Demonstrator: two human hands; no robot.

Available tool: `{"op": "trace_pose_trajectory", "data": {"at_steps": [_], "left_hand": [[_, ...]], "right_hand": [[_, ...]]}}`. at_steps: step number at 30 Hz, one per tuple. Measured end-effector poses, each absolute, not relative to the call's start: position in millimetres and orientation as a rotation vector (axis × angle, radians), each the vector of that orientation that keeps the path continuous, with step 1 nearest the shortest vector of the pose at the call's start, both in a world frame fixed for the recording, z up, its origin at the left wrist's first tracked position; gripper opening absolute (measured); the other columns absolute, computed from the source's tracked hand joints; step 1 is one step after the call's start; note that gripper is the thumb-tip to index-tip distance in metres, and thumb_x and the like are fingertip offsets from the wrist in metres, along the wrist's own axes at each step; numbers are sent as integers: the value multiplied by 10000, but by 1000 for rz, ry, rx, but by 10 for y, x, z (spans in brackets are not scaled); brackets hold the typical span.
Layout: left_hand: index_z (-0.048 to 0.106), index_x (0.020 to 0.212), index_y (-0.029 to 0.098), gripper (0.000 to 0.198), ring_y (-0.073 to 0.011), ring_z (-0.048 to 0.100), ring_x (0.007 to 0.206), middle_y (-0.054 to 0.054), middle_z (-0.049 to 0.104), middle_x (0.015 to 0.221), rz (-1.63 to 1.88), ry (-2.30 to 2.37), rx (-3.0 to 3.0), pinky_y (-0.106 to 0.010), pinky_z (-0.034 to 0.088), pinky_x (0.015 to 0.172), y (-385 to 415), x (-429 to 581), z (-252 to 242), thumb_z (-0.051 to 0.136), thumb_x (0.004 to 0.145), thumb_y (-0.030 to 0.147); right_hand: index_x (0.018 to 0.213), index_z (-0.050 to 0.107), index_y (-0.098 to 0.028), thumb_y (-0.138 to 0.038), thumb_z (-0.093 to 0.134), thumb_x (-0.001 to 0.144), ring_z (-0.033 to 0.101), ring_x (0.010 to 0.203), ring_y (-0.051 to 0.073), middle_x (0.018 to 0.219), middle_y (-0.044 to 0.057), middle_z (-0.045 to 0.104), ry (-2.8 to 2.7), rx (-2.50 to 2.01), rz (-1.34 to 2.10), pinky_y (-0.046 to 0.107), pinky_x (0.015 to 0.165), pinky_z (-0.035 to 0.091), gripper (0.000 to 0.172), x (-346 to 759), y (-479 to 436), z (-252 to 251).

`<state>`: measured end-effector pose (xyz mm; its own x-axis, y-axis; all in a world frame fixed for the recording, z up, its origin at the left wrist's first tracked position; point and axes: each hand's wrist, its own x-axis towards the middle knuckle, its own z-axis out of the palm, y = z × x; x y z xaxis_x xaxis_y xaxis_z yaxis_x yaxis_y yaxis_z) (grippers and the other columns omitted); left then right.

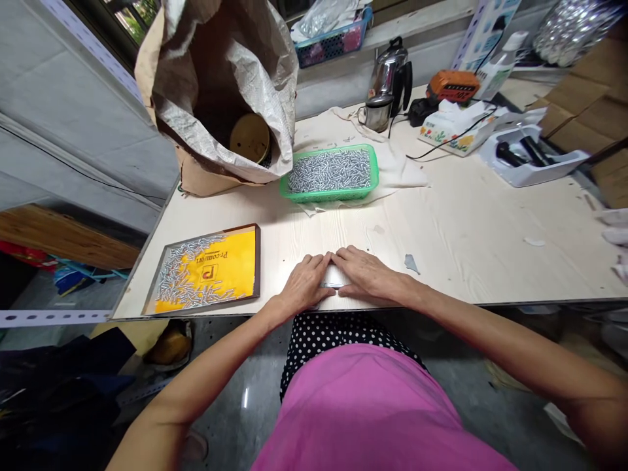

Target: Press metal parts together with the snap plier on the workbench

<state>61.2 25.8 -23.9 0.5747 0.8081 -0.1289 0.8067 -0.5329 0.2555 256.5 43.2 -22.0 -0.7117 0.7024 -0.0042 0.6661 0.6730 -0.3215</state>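
Observation:
Both of my hands rest near the front edge of the pale wooden table [471,222], fingertips meeting. My left hand [305,282] and my right hand [366,273] lie with fingers curled over a small clear packet [333,280] that shows silvery between them. A shallow box lid with a yellow inside [230,261] lies to the left, with several small metal pieces [179,275] heaped on its left half. Farther back stands a green basket [328,193] full of the same metal pieces.
A big open paper sack [220,85] with a yellow round lid inside stands at the back left. A metal kettle [390,75], steel cup, tissue box [449,131], orange device and white tray [532,157] fill the back right. Cardboard boxes stand at the far right.

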Motion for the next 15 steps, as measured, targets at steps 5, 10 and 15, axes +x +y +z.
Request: {"op": "trace_pose_trajectory", "data": {"at_steps": [5,10,15], "left_hand": [[414,1371,130,662,-281,502,1072,-135,570,1188,-95,1301,2550,-421,451,919,363,648,-170,680,835,413],[602,1096,160,300,-245,512,982,-83,596,1031,-164,1243,2581,-366,460,848,388,709,-121,599,903,389],[631,931,157,193,-244,520,936,-76,607,942,-175,1274,2532,-361,460,792,369,745,-146,581,921,343]], "right_hand": [[1150,584,-115,-377,766,768,519,983,281,1085,142,606,-2751,-1269,422,380,801,438,497,2670,382,-193],[954,640,-142,-312,698,853,537,905,235,969,99,633,-2774,-1239,332,335,767,403,206,2635,354,-238],[885,644,-152,-251,598,930,551,817,203,857,71,639,-2775,-1201,320,327,744,377,118,2582,319,-392]]}}
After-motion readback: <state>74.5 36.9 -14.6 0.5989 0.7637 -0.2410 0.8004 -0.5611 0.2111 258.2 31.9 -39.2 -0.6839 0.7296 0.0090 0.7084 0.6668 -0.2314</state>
